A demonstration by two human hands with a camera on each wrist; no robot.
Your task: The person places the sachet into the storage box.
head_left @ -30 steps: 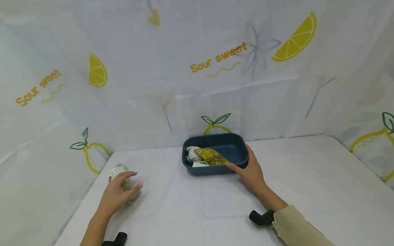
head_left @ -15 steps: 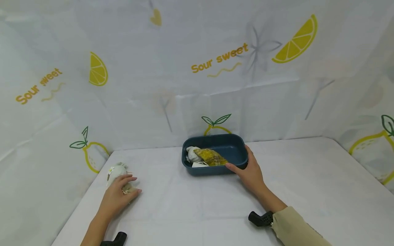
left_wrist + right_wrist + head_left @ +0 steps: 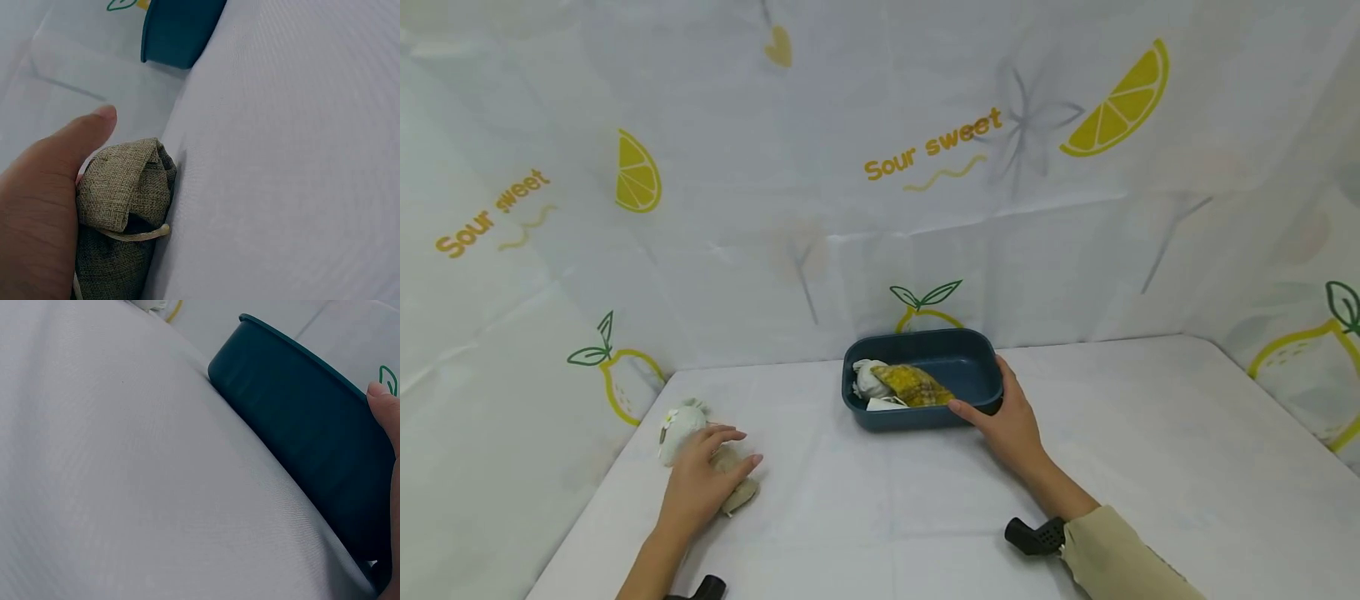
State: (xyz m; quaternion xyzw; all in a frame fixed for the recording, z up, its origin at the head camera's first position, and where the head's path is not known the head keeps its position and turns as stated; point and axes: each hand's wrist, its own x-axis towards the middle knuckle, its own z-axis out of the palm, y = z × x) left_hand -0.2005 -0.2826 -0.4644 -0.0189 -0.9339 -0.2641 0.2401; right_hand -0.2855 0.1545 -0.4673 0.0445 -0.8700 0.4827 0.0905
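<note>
A beige burlap drawstring pouch (image 3: 128, 187) lies on the table under my left hand (image 3: 700, 483). The fingers and thumb curve around it, and in the left wrist view its folded top lies against the palm below the thumb. Beside that hand sits a pale pouch (image 3: 679, 432) with a small white flower, partly covered by the hand. My right hand (image 3: 1011, 421) grips the right end of a dark blue bin (image 3: 891, 421), thumb at the front rim. The bin holds a whitish bundle (image 3: 871, 380), a yellow patterned cloth pouch (image 3: 917, 387) and a flat white piece (image 3: 883, 404).
White cloth covers the table (image 3: 835, 508). A hanging white sheet (image 3: 737, 208) with lemon prints stands behind and along the sides, close to the bin's back. Both wrists carry black devices, such as the right one (image 3: 1033, 536).
My left hand has shifted to the right and slightly nearer, and the beige pouch has come along, away from the pale pouch. The right hand and bin have stayed in place.
</note>
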